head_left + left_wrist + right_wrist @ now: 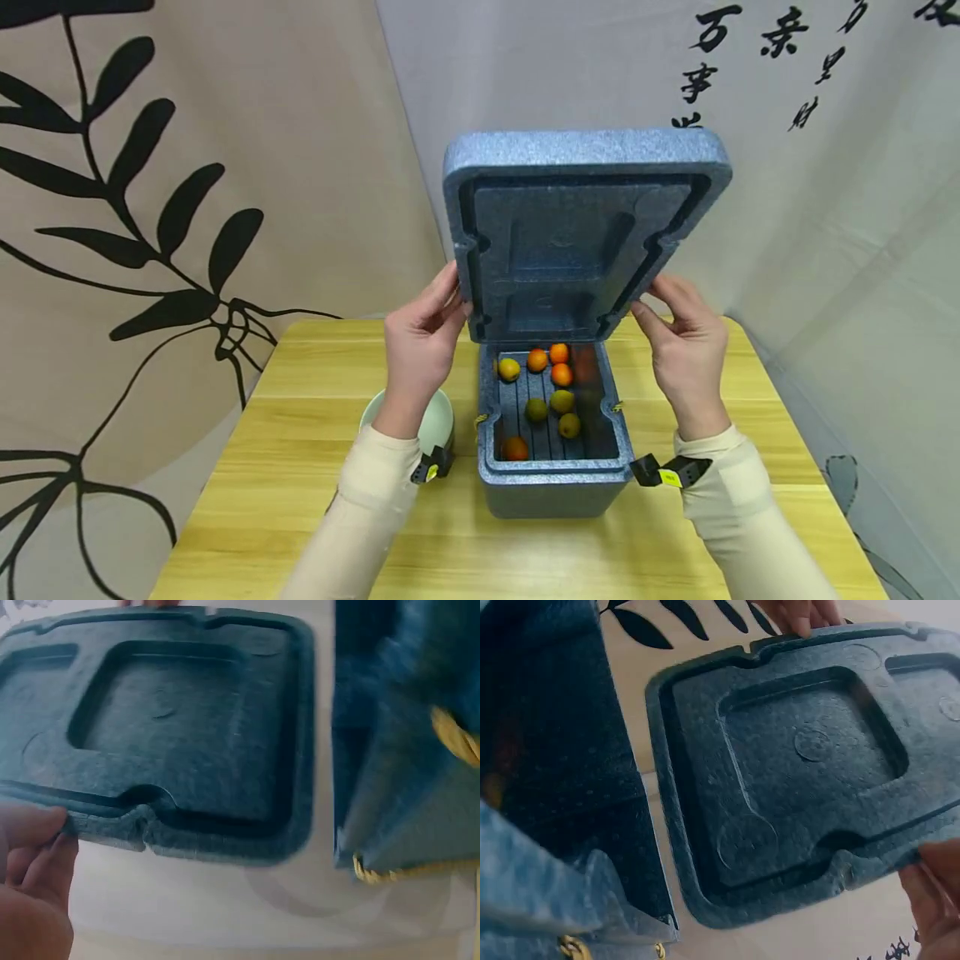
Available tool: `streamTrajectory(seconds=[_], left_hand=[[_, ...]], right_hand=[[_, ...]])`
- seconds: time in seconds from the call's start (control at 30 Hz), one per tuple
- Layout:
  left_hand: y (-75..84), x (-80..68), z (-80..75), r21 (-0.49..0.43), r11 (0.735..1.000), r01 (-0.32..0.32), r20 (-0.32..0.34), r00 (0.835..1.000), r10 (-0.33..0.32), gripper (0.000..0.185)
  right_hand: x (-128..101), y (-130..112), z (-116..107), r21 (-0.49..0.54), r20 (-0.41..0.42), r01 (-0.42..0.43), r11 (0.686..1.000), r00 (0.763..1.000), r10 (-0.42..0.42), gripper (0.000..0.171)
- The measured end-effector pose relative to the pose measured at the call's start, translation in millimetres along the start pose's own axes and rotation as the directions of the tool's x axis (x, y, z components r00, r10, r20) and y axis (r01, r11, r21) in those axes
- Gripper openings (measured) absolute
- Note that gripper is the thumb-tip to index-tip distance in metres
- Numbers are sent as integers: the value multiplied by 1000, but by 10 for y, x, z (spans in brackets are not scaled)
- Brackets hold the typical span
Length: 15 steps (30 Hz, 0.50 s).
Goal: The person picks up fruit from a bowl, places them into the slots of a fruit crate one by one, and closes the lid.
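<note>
Black brush-written Chinese characters run down the pale curtain (825, 167) behind your bench (300, 500); they are cut off at the frame edge and I cannot read them with confidence. The other drape (187, 208) is tan with a bold black leaf print. No brand shows on the foam. You hold the lid (577, 225) tilted up above the box (555, 487), its moulded underside facing you: grainy blue-grey foam, rounded corners, two rectangular recesses, a raised lip and a notch in each long side. Your left hand (420, 342) pinches the lid's left edge at the notch, fingers (34, 832) curled on the rim; your right hand (686, 337) pinches the right edge the same way, so each grip is closed on foam. The box stands mid-bench, same speckled foam, ribbed floor, with small round fruits (558, 375) loose inside, some orange, some yellow-green. A pale green bowl (442, 417) sits just left of the box, partly behind your left wrist. Bench top is light wood grain
</note>
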<state>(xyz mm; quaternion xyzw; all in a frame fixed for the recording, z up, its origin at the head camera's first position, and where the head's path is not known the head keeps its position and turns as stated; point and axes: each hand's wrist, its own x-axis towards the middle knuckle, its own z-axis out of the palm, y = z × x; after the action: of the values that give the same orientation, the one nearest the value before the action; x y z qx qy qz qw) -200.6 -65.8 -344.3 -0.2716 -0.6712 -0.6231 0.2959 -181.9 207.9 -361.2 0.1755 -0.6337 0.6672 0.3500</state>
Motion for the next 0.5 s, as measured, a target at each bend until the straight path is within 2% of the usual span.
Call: streamTrajectory(seconds=[0.07, 0.13, 0.2, 0.27, 0.37, 0.5], left_hand=[[-24, -35, 19, 77, 992, -100, -26, 994, 102, 46], [-57, -70, 37, 143, 975, -168, -52, 983, 177, 45], [-85, -106, 48, 165, 965, -205, -72, 973, 219, 45], [-115, -143, 52, 126, 968, -215, -86, 970, 227, 44], [-162, -187, 40, -16, 979, -204, -82, 976, 202, 41], [-216, -202, 14, -212, 959, -191, -48, 982, 185, 32]], right_hand=[[-2, -13, 7, -11, -10, 6, 1000, 1000, -6, 36], [-10, -32, 2, 37, -5, -24, 999, 1000, 24, 31], [-22, -51, -8, 179, 20, -76, 981, 997, 74, 22], [-31, -69, -27, 349, 55, -142, 926, 990, 131, 21], [-35, -86, -51, 517, 93, -216, 828, 976, 197, 24], [-24, -93, -93, 436, 157, -312, 844, 950, 270, 30]])
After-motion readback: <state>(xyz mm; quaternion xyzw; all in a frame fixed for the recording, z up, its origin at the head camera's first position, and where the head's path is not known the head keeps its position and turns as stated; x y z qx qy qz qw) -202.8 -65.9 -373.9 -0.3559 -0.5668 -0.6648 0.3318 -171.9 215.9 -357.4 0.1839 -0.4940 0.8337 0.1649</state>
